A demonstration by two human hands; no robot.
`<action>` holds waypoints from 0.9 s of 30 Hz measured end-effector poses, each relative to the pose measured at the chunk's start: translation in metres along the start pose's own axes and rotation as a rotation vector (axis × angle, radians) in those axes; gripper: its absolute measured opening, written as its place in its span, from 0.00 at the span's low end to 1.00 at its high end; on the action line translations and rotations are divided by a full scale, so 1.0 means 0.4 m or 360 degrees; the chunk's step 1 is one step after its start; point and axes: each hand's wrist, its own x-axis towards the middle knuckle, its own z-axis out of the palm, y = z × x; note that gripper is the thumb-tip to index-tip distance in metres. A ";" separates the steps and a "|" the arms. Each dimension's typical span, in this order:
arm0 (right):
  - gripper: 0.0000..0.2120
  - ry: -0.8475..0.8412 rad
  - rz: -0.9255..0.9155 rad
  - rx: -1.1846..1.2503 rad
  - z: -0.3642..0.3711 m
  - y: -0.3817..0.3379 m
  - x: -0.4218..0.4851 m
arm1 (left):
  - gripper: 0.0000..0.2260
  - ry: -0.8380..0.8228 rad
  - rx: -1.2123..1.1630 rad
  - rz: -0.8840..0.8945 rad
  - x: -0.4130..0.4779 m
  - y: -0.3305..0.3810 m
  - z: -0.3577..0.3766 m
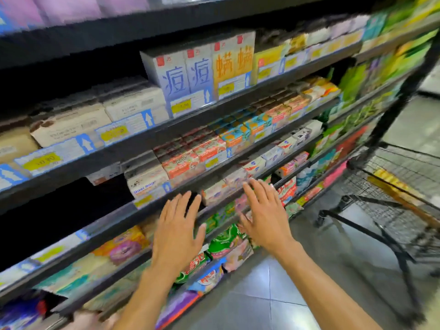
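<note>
Both arms are extended, apparently to square up or take stock. The left hand [177, 232] is released with fingers spread, holding nothing, and the right hand [264, 215] likewise. The pale box [215, 192] stands behind the rail [214, 211], just beyond and between the hands. Contact cannot be confirmed.

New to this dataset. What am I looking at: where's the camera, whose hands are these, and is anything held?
No machine here: one wide-angle camera on a person's head looks forward and down, hence the bent, blurry edges. The left hand and right hand are that person's own, fingers straight and spread, holding nothing. They reach toward pale boxes on a store shelf. Higher rows carry blue boxes and orange boxes. A wire shopping cart stands at the right.
</note>
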 end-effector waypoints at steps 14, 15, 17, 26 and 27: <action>0.37 -0.0030 0.0604 -0.0131 -0.168 0.766 -0.261 | 0.29 -0.0146 -0.0208 0.0402 0.339 0.796 0.210; 0.37 -0.0038 0.0665 -0.0131 -0.181 0.813 -0.278 | 0.29 -0.0171 -0.0213 0.0438 0.361 0.848 0.224; 0.37 -0.0061 0.0788 -0.0140 -0.209 0.904 -0.313 | 0.29 -0.0208 -0.0240 0.0510 0.405 0.950 0.252; 0.37 -0.0092 0.1136 -0.0245 -0.279 1.206 -0.409 | 0.30 -0.0302 -0.0310 0.0827 0.580 1.276 0.344; 0.37 -0.0096 0.1175 -0.0244 -0.281 1.234 -0.415 | 0.30 -0.0310 -0.0306 0.0874 0.605 1.304 0.356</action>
